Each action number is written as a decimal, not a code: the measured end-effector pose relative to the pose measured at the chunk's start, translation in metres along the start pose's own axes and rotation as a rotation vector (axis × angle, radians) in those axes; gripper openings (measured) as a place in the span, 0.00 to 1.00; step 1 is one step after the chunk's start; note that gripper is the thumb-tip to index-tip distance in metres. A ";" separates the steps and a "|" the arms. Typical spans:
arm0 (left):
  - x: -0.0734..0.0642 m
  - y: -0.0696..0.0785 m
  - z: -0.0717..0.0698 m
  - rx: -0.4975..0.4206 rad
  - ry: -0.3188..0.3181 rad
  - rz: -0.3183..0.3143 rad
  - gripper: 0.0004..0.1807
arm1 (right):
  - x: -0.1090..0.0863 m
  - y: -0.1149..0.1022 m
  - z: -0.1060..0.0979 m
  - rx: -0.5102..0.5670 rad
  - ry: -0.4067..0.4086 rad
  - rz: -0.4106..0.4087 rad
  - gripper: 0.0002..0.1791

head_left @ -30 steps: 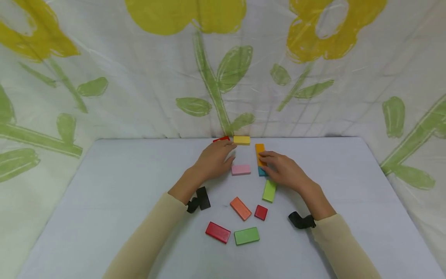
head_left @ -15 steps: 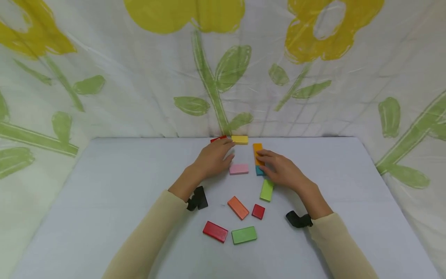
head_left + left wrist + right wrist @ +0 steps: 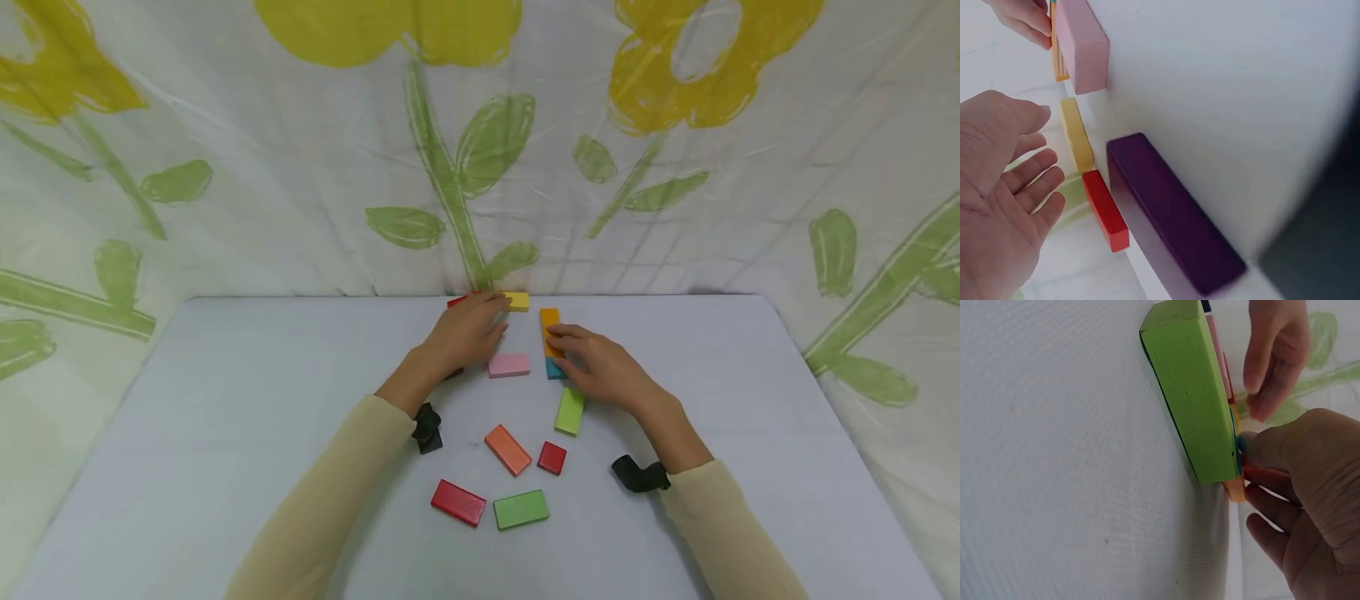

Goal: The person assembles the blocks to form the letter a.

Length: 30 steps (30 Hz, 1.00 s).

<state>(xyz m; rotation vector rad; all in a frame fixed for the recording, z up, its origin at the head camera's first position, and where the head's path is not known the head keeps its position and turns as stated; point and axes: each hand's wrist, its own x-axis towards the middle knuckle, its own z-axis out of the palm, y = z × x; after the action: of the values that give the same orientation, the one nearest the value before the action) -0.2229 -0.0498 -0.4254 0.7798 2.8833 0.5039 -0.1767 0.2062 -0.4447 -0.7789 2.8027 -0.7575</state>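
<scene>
My left hand (image 3: 467, 329) hovers at the far table edge, fingers loosely extended, its palm holding nothing in the left wrist view. Near its fingertips lie a yellow block (image 3: 517, 302) and a red block (image 3: 1106, 211), partly hidden in the head view. Under that wrist is a dark purple block (image 3: 1172, 212). A pink block (image 3: 509, 365) lies between the hands. My right hand (image 3: 600, 365) rests its relaxed fingers against an orange block (image 3: 550, 321), the thumb by a teal block (image 3: 554, 367) adjoining it. A lime green block (image 3: 570, 412) lies just below that hand.
Nearer me on the white table (image 3: 225, 400) lie an orange-red block (image 3: 507, 450), a small red block (image 3: 552, 457), a dark red block (image 3: 458, 502) and a green block (image 3: 521, 509). A black block (image 3: 430, 442) is partly covered by the left wrist camera.
My left hand has shifted slightly right and forward, over part of the yellow block; the dark purple block's edge now shows under its wrist. The right hand stays at the orange and teal blocks.
</scene>
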 end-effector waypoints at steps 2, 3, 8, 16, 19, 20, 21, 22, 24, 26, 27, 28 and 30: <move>0.006 0.001 0.000 0.002 0.009 0.015 0.25 | 0.000 0.000 -0.001 -0.001 0.003 -0.002 0.25; 0.009 0.001 0.000 -0.001 0.014 0.022 0.25 | 0.000 0.000 -0.001 -0.004 0.005 -0.002 0.24; 0.019 0.003 0.006 -0.006 0.004 0.046 0.23 | -0.001 0.002 -0.003 -0.004 0.003 -0.007 0.24; 0.024 0.001 0.008 0.050 0.006 0.061 0.20 | 0.002 0.002 0.001 0.045 0.022 -0.035 0.24; 0.026 0.000 0.007 0.077 0.008 0.064 0.20 | 0.002 0.002 0.002 0.045 0.022 -0.038 0.24; 0.026 0.000 0.006 0.083 0.004 0.069 0.21 | 0.002 0.001 0.001 0.041 0.022 -0.039 0.24; 0.027 0.000 0.006 0.090 0.003 0.078 0.21 | 0.003 0.001 0.001 0.038 0.023 -0.040 0.24; 0.028 0.000 0.006 0.097 0.002 0.086 0.21 | 0.003 0.001 0.000 0.034 0.024 -0.043 0.24; 0.029 0.001 0.005 0.106 -0.002 0.093 0.21 | 0.004 0.000 -0.001 0.030 0.020 -0.045 0.24; 0.029 0.002 0.004 0.118 -0.006 0.092 0.21 | 0.005 0.000 -0.002 0.027 0.015 -0.044 0.24; 0.029 0.003 0.004 0.121 -0.006 0.092 0.21 | 0.005 0.000 -0.002 0.027 0.014 -0.041 0.24; 0.029 0.004 0.004 0.118 -0.010 0.091 0.21 | 0.004 0.001 -0.002 0.025 0.012 -0.037 0.24; 0.030 0.005 0.004 0.113 -0.018 0.089 0.20 | 0.004 0.002 -0.002 0.022 0.010 -0.026 0.24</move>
<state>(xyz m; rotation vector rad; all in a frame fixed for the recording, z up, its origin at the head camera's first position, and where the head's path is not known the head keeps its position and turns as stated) -0.2450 -0.0292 -0.4280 0.9283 2.8918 0.3426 -0.1812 0.2063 -0.4436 -0.8120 2.7928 -0.7971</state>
